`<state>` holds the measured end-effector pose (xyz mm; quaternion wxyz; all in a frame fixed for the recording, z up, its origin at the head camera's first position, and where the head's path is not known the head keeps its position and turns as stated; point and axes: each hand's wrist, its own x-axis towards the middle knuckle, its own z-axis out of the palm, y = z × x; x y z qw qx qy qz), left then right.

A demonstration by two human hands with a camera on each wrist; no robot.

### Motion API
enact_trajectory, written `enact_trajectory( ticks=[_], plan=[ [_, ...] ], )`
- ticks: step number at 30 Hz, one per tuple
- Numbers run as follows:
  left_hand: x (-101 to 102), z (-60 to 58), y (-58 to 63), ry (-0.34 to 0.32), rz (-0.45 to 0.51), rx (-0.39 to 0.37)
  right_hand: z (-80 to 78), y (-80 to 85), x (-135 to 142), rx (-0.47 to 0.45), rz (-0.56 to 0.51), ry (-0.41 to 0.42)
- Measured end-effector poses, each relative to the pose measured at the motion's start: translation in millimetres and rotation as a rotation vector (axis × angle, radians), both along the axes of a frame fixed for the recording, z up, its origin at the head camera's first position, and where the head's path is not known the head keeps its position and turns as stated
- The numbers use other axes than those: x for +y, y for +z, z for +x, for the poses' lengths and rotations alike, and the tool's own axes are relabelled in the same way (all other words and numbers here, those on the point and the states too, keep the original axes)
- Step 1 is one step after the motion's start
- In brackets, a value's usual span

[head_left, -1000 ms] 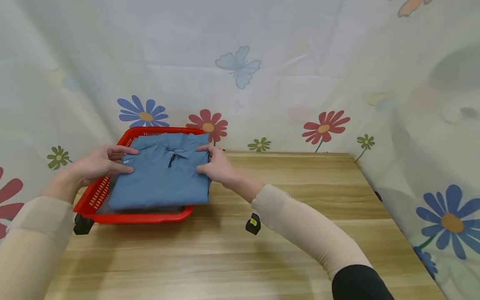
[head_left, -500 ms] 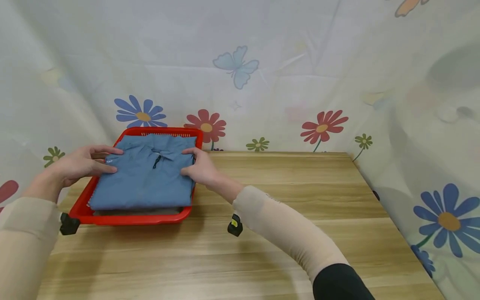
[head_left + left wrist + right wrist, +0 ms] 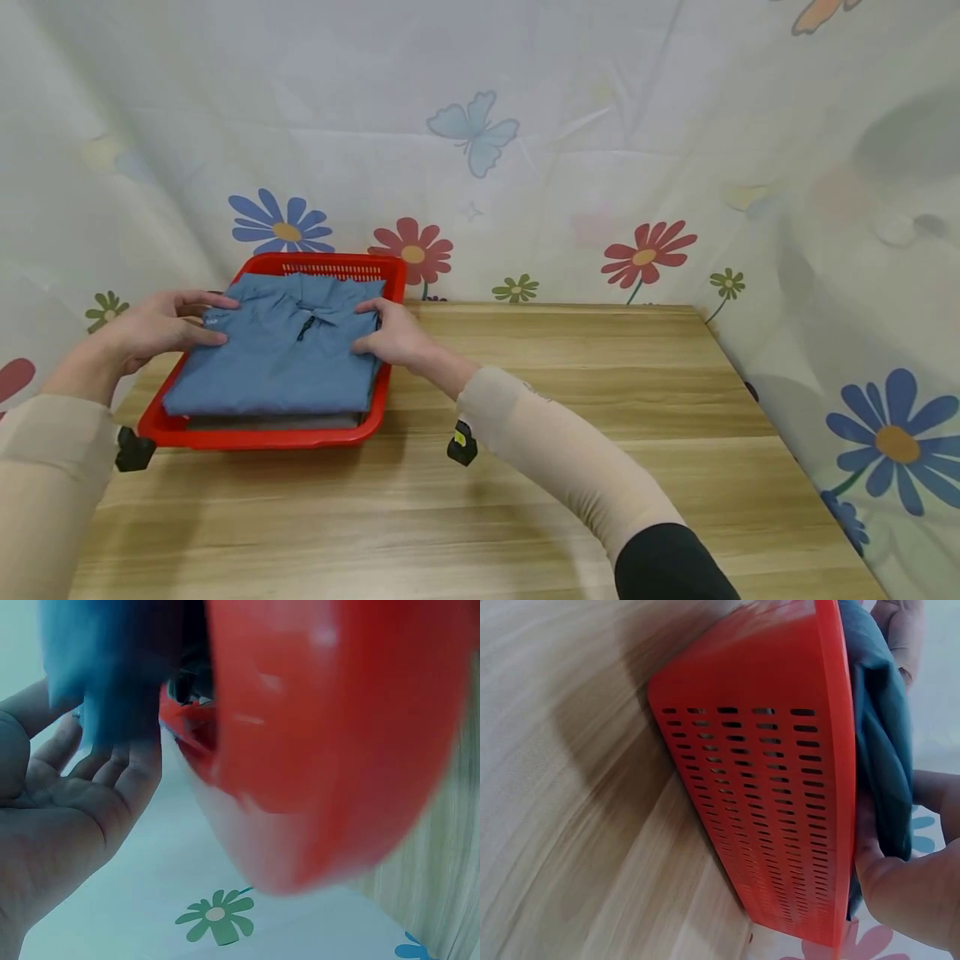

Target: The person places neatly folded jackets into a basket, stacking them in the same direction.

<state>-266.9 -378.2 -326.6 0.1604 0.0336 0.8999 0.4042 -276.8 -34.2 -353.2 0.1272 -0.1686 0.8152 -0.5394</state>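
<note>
A neatly folded blue jacket (image 3: 270, 367) with a collar and a dark zipper pull lies level over the red plastic basket (image 3: 262, 438) in the head view. My left hand (image 3: 161, 325) grips its left edge, thumb on top and the other fingers underneath. On the opposite edge my right hand (image 3: 401, 337) pinches the fabric the same way, just inside the basket's right rim. From the right wrist, the jacket's layered side (image 3: 881, 742) shows above the slotted basket wall (image 3: 757, 772). Greyish cloth (image 3: 277, 422) peeks out beneath the jacket's front edge.
The basket stands at the back left of a wood-grain table (image 3: 525, 517). A flower-print curtain (image 3: 562, 167) hangs behind the table and along its sides. A small black device (image 3: 462, 443) hangs below the right wrist, another (image 3: 135, 450) by the left.
Both hands have carried the jacket leftward and slightly lower, so its right side no longer overhangs the basket's right rim. The grip on both edges stays the same.
</note>
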Motion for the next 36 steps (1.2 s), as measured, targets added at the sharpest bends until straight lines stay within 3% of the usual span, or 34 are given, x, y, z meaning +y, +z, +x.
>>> enact_trajectory(
  ticks=[9,18,27,36],
  plan=[
    [2.5,0.2,-1.2,-0.002,-0.095,0.027,-0.9,7.5,3.2,0.014,0.071,0.071],
    [17.0,1.1,2.6,-0.065,-0.285,0.072,-2.8,5.6,10.3,0.068,0.055,0.0],
    [27.3,1.2,10.7,0.016,-0.315,0.129,-8.0,4.8,28.3,0.186,0.082,-0.018],
    [43.2,6.7,18.7,0.048,-0.364,0.166,-9.7,-2.4,45.8,0.228,0.108,0.074]
  ],
)
